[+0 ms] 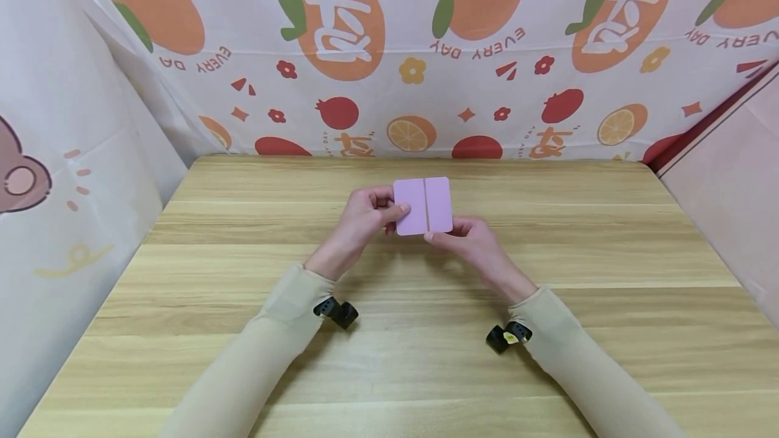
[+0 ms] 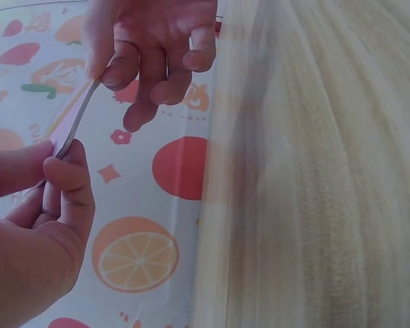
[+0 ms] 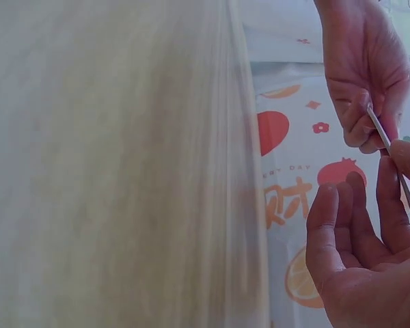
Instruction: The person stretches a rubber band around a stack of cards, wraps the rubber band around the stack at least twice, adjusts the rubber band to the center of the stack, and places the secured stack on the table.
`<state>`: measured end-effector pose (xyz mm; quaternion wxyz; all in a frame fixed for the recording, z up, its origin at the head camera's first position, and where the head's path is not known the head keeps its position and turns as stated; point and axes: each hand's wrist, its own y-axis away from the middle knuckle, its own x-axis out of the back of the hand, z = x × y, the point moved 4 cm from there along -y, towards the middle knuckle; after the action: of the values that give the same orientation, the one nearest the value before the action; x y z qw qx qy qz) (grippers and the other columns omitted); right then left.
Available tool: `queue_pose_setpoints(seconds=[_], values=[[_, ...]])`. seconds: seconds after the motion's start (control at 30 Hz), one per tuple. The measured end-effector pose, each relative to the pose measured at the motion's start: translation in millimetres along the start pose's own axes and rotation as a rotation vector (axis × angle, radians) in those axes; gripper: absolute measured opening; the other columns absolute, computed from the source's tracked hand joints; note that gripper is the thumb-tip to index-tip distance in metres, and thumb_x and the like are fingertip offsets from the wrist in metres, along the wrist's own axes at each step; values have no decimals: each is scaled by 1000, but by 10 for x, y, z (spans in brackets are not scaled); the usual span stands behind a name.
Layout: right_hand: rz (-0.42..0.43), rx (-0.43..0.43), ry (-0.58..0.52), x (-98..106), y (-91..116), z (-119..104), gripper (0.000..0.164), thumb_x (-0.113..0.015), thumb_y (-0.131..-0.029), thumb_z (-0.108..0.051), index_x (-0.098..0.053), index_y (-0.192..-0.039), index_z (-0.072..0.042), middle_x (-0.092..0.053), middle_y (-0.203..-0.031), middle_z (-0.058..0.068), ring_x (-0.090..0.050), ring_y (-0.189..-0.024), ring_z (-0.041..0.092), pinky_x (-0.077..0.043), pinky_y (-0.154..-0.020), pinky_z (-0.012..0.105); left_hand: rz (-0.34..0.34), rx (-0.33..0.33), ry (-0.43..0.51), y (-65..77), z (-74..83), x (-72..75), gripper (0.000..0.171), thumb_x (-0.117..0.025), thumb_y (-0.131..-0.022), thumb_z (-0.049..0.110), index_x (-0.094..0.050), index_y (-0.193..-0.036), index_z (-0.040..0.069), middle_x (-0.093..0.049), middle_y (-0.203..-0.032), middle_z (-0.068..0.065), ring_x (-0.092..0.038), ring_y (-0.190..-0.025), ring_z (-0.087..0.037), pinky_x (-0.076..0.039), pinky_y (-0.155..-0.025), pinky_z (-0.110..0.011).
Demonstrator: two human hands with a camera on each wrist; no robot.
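Note:
A thin lilac square (image 1: 411, 211) with rounded corners and a narrow brownish line down its face is held up above the far half of the table. My left hand (image 1: 362, 218) pinches its left side, thumb on the face and fingers behind. At the lower edge near the right corner, my right hand (image 1: 475, 242) grips it between thumb and index finger. Both wrist views catch the square (image 2: 79, 117) almost edge-on, as a slim slab. The other fingers of the right hand (image 3: 359, 256) spread loosely away from it in the right wrist view.
The light wood-grain table (image 1: 395, 370) spans the area under my arms. A fruit-printed cloth (image 1: 414, 100) hangs behind its far edge, with pale cloth (image 1: 67, 222) on the left. Dark wrist-worn cameras (image 1: 344, 315) sit on both sleeves.

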<state>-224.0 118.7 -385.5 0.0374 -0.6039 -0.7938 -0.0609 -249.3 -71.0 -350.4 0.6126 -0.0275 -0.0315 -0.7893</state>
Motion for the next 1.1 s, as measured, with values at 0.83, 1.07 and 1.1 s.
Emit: queue_pose_setpoints(seconds=[0.83, 1.07, 1.1], values=[[18, -85, -68, -44, -9, 59, 31, -72, -90, -16, -69, -112, 5, -68, -106, 23, -66, -94, 36, -53, -84, 42, 34, 52, 42, -22, -45, -1, 14, -66, -91, 2, -67, -102, -6, -61, -78, -8, -51, -64, -15, -44, -60, -30], [14, -88, -69, -42, -15, 62, 32, -72, -90, -17, -69, -112, 4, -69, -105, 16, -64, -96, 38, -53, -83, 41, 22, 44, 17, -31, -42, 20, 15, -66, -92, 4, -67, -103, -5, -61, -78, -8, -52, -64, -16, -44, -58, -29], [14, -91, -69, -42, -15, 64, 31, -72, -90, -17, -69, -112, 5, -69, -105, 17, -64, -96, 38, -53, -83, 41, 18, 43, 17, -33, -45, 21, 14, -66, -92, 4, -67, -103, -5, -61, -77, -8, -52, -64, -16, -44, -58, -29]])
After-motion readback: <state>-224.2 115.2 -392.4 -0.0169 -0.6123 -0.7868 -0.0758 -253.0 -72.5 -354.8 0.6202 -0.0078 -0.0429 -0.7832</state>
